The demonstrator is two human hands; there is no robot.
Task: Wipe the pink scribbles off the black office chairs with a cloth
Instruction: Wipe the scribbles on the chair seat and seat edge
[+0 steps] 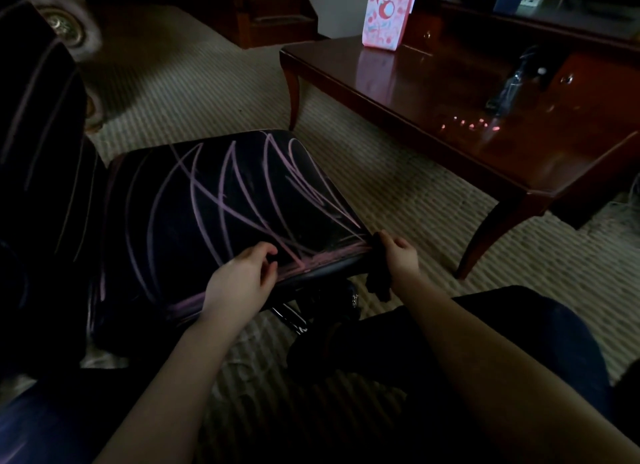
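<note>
Left hand (239,280): fingers curled, thumb and fingertips gripping the front edge of the chair seat (166,221).
Right hand (400,255): fingers clenched round a dark cloth (379,283), pressed to the seat's front right corner; the cloth's loose end hangs below the edge.
Pink scribbles (242,193): long crossing strokes over the whole seat, densest along the front edge between the two hands; fainter lines on the backrest (38,124).
Surroundings: striped carpet (207,92); wooden coffee table (450,92) beside the chair.
</note>
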